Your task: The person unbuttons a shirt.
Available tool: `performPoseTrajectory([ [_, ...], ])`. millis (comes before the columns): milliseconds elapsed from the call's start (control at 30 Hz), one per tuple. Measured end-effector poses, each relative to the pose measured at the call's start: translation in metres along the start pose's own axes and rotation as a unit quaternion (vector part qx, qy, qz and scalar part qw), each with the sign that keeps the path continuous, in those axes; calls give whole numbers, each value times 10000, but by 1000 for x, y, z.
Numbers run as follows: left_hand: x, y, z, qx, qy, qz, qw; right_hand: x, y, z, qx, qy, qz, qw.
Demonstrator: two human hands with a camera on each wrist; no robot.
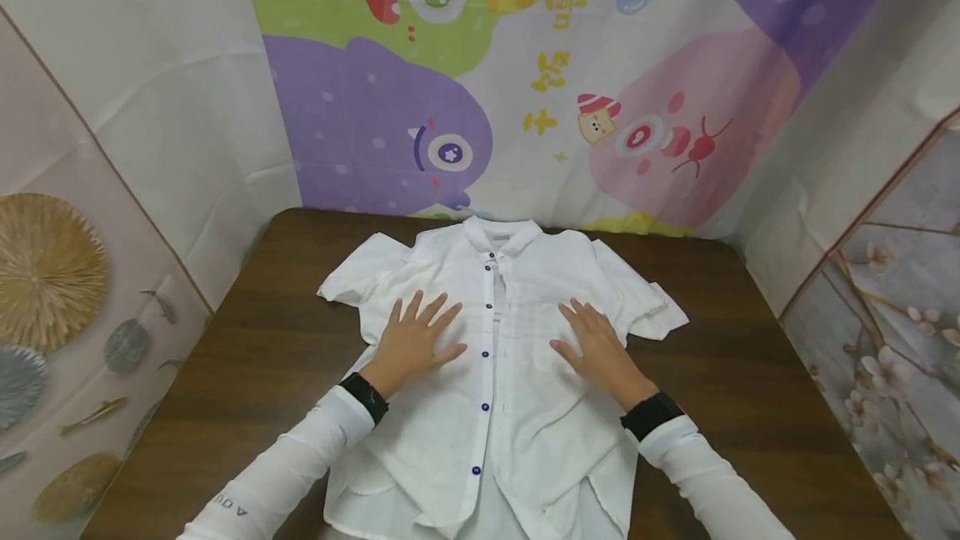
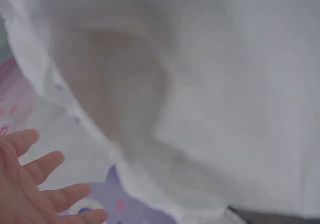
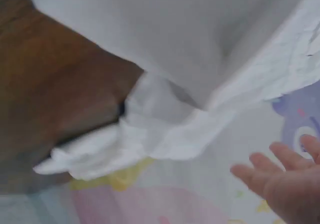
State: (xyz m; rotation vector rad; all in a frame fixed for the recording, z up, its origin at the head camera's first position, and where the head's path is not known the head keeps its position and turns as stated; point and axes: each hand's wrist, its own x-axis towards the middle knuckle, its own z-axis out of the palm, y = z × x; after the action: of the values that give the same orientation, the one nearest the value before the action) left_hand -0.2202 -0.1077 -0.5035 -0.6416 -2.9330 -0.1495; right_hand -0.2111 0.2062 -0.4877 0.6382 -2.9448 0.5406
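Observation:
A white short-sleeved shirt (image 1: 525, 373) with dark blue buttons lies front side up, its collar pointing at the back wall. Over the chest on the left side is my left hand (image 1: 414, 342), fingers spread and straight. My right hand (image 1: 600, 348) lies over the other half of the chest, fingers extended. Neither hand grips the cloth. In the left wrist view the left hand (image 2: 40, 189) shows at the lower left beside the shirt (image 2: 240, 84). The right wrist view has the right hand (image 3: 285, 179) at the lower right, below the shirt (image 3: 140, 29). Creases run across the shirt's lower right part.
The shirt lies on a dark brown wooden table (image 1: 720, 407). Behind it hangs a cloth backdrop (image 1: 517, 148) with cartoon monsters. Patterned hangings stand at the left (image 1: 90, 290) and right (image 1: 892, 332) sides.

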Motion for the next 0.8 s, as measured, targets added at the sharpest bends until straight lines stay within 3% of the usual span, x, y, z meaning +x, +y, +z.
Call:
performPoseTrajectory([
  [133,-14,0,-18,-64,196,-11,9998,-2,-15,-4,-501,624,-220,9966],
  [233,-24,1,-30,-9,222,48,9997,-6,-24,-7,-779,853,-447,9923],
  [467,-39,3,-47,184,193,202,9994,-16,-35,-10,-1030,587,-619,9910],
  [800,-41,3,-51,193,239,262,9992,-20,-39,-14,-1062,359,-627,9917],
])
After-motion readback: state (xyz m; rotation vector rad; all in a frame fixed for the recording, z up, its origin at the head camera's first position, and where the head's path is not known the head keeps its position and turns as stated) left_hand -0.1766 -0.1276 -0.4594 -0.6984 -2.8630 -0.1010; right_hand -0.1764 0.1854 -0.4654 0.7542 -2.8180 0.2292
